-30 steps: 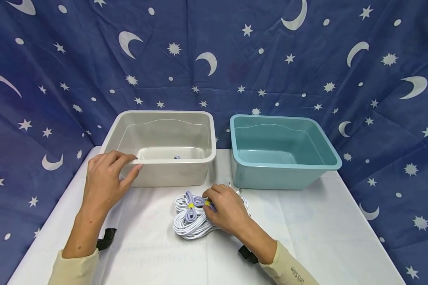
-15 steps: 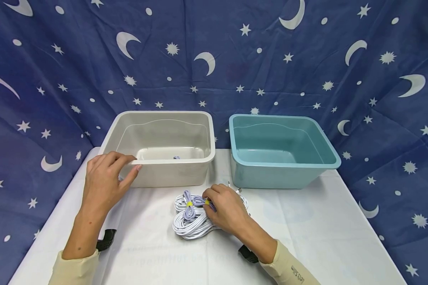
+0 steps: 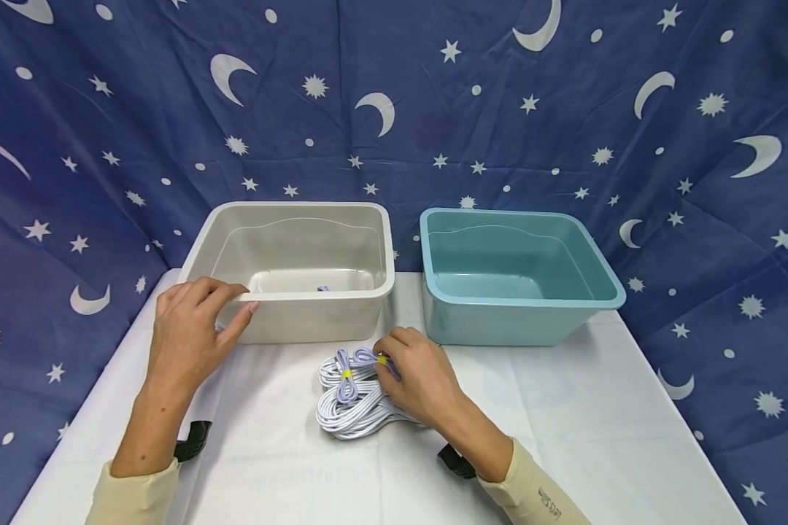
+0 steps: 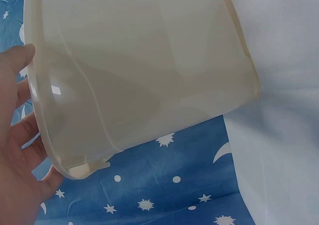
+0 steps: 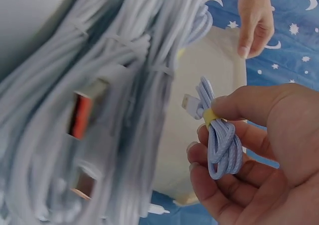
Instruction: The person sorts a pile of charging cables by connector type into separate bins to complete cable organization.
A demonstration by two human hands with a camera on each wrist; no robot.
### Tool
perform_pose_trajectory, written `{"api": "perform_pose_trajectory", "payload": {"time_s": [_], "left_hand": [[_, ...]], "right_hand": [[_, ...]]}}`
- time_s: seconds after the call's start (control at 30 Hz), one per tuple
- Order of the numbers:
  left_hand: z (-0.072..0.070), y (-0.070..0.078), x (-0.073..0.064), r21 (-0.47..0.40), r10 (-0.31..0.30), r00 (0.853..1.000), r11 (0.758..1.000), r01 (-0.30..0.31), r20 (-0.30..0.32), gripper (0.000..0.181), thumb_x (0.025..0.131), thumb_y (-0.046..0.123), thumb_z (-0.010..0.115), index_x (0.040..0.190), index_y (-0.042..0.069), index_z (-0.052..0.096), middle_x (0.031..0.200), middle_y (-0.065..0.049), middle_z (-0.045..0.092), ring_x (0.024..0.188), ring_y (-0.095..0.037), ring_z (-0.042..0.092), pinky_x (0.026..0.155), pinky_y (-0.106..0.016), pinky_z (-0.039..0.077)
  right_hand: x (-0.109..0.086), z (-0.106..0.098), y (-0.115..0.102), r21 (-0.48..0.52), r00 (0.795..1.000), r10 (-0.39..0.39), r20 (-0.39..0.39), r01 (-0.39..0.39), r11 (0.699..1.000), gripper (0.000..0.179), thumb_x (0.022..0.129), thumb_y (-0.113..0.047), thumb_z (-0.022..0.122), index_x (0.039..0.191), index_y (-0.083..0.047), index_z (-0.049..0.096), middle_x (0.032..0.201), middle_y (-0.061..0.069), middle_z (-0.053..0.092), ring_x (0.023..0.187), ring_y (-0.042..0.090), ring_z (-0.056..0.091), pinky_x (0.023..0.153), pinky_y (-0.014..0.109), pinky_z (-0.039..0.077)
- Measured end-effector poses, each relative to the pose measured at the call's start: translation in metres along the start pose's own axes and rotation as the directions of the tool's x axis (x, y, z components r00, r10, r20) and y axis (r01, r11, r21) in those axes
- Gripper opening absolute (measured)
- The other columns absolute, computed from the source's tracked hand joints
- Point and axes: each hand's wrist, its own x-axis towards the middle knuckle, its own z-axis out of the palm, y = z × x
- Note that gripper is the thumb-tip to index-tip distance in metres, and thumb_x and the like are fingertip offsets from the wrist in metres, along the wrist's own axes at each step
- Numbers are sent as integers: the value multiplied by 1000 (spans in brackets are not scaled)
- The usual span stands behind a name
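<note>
My left hand (image 3: 187,332) grips the front rim of a beige plastic bin (image 3: 315,321), its thumb outside and fingers over the edge. Between thumb and fingers, my right hand (image 3: 423,379) pinches a coiled lavender charging cable (image 5: 224,148) tied with a yellow band; its metal plug shows in the right wrist view. The coil is just above a pile of bundled white cables (image 3: 351,421), partly hidden by the hand. Another yellow-banded lavender cable (image 3: 347,390) lies on the pile's left side.
A teal bin (image 3: 499,324) stands right of the beige one. Inside the beige bin, a small lavender piece (image 3: 323,289) peeks above the front rim. White cloth (image 3: 289,452) covers the table, and a blue moon-and-star curtain (image 3: 427,95) hangs behind.
My right hand has risen slightly, lifting the lavender cable a little off the white pile. My left hand keeps its grip on the beige bin's rim.
</note>
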Motion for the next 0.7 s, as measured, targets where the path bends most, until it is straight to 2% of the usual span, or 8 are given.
{"api": "perform_pose_trajectory", "payload": {"time_s": [0.33,0.53,0.7], "left_hand": [[0,-1,-1,-6,7,1000,1000,-7,-13,29,86,34,77,104,11,74,94,-6,65,96,-34,59,96,-56,34],[0,-1,-1,-5,13,1000,1000,-14,-18,29,86,34,76,104,11,74,94,-7,65,94,-33,59,96,-56,35],[1,0,0,-11,15,1000,1000,-15,-16,28,86,33,76,104,11,74,93,-6,65,93,-32,60,96,-55,35]], "right_hand": [[13,-16,-2,13,997,-39,-69,40,999,18,83,-11,77,100,-15,71,95,-5,65,83,9,58,67,26,50],[27,-29,-6,32,989,-76,-129,81,996,15,84,-10,76,98,-13,70,94,-4,63,83,10,57,68,26,49],[39,-38,-10,40,981,-87,-172,95,995,15,85,-10,75,99,-12,70,99,-3,64,88,12,58,71,28,50]]}}
